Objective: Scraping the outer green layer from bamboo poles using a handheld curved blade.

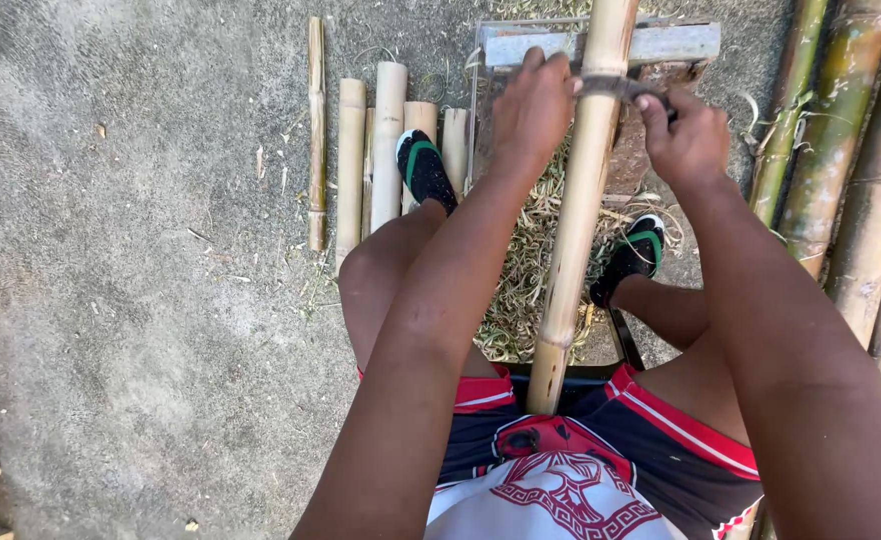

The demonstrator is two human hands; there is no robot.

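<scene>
A long pale bamboo pole (579, 210) runs from my lap up across a grey metal stand (661, 42). A dark metal blade (613, 86) lies crosswise on the pole near the stand. My left hand (533, 105) grips the blade's left end, fingers curled over it. My right hand (683, 135) is closed around the blade's right end. Both hands sit on either side of the pole, pressed close to it. The pole's near end rests between my thighs on a dark seat (626, 345).
Several cut bamboo pieces (379, 150) lie side by side on the concrete to the left, by my left foot (424, 168). Thick greenish bamboo poles (841, 150) lie along the right. A heap of shavings (521, 280) covers the ground under the pole.
</scene>
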